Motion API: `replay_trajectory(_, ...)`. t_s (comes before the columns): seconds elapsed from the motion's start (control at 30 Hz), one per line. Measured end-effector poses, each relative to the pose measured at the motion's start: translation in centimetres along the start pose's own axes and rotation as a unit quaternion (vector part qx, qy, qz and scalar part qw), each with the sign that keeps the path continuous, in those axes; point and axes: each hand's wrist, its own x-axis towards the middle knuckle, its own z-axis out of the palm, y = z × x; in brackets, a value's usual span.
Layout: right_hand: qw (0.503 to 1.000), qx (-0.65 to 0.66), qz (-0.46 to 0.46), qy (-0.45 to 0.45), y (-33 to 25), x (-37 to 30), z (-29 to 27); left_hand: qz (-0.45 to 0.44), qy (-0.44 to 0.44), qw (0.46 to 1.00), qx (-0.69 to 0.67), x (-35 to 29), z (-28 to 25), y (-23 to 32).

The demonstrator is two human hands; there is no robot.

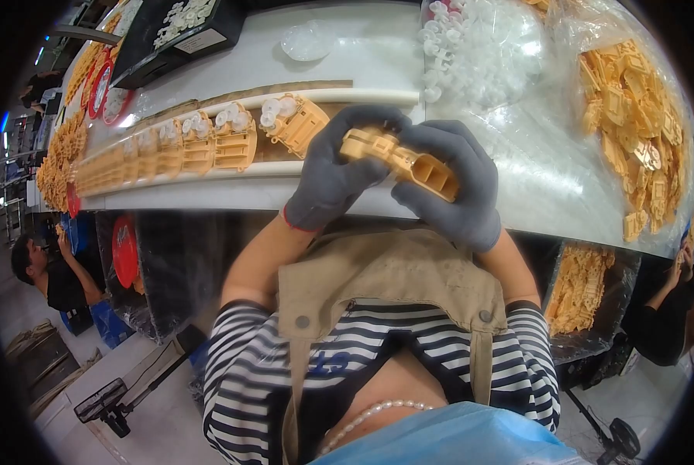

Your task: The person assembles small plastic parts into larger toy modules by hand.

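Both of my hands wear grey gloves and are closed on one yellow-orange moulded plastic part (pixel 399 160), held just above the table's near edge. My left hand (pixel 333 169) grips its left end, with thumb and fingers on either side. Around its right end curls my right hand (pixel 463 174), next to open hollow compartments in the part. Just left of my left hand, a similar yellow-orange part (pixel 304 128) lies tilted with clear-white round pieces (pixel 277 111) at its top. My fingers hide some of the held part.
A row of similar parts (pixel 234 147) stretches left between two white rails (pixel 207 172). Behind stands a black bin (pixel 180 54) of small white pieces. Clear-white pieces (pixel 440 46) and a bag of yellow-orange parts (pixel 633 116) lie to the right. Other people sit nearby at both sides.
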Motion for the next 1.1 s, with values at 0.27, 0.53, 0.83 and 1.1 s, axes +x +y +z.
replay_trajectory(0.27, 0.958, 0.183, 0.219, 0.039, 0.9, -0.8, 1.8, -0.070, 0.029, 0.997, 0.027, -0.1, -0.8, 1.4)
replay_trajectory(0.53, 0.982, 0.181, 0.042, 0.040, 2.0, -1.3, 1.3, 0.025, -0.030, 0.979, 0.201, -0.8, 0.2, 2.0)
replay_trajectory(0.83, 0.994, 0.027, -0.082, 0.071, 1.0, -1.3, 0.5, 0.131, -0.050, 0.946, 0.292, -1.2, 2.5, 2.1)
replay_trajectory(1.1, 0.995, 0.086, 0.008, 0.045, 1.8, -0.6, 0.4, 0.114, -0.015, 0.974, 0.194, -0.4, 1.2, 0.2)
